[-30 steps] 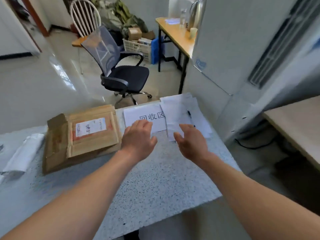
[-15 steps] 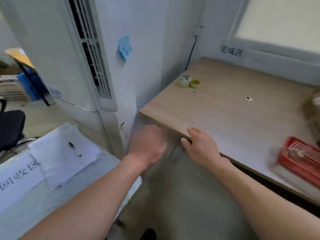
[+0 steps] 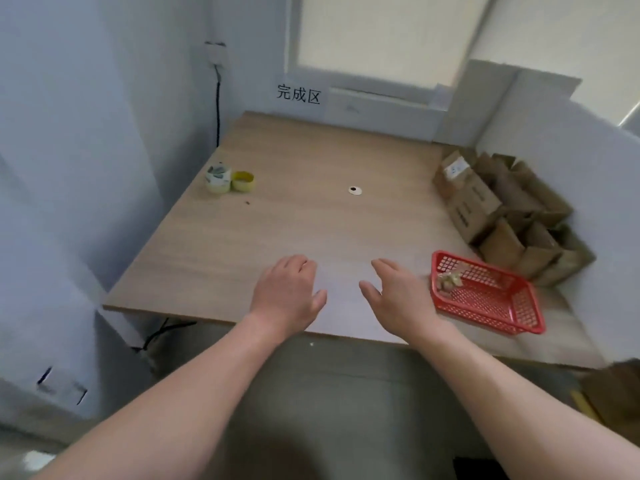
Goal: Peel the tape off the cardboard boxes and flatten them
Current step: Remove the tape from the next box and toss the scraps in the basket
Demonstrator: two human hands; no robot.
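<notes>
- The wooden table [image 3: 294, 220] fills the middle of the view. Its near edge runs across just behind both wrists.
- The cardboard boxes [image 3: 502, 209] stand in a pile on the far right of the table, against the white side wall. The pile's long axis runs from the far corner toward the near right edge.
- Whether these boxes carry tape cannot be told; the pile is blurred. Several appear folded and leaning on each other.
- The red basket [image 3: 485, 315] sits on the table between the right hand and the near end of the pile. A pale crumpled wad [image 3: 448, 282], probably tape, lies in its left corner.
- The right hand [image 3: 398, 296] hovers over the near part of the table, fingers spread and relaxed, holding nothing. It lies just beside the basket's left wall.
- The left hand [image 3: 287, 292] hovers beside it, fingers loosely bent downward, also holding nothing. It lies well apart from the pile.
- Key relation: the pile lies forward and to the right of both hands, beyond the basket. The right hand is the nearer one, so the reach probably goes over or behind the basket.
- A small jar [image 3: 218, 178] and a yellow lid [image 3: 243, 181] stand touching at the far left, clear of that path.
</notes>
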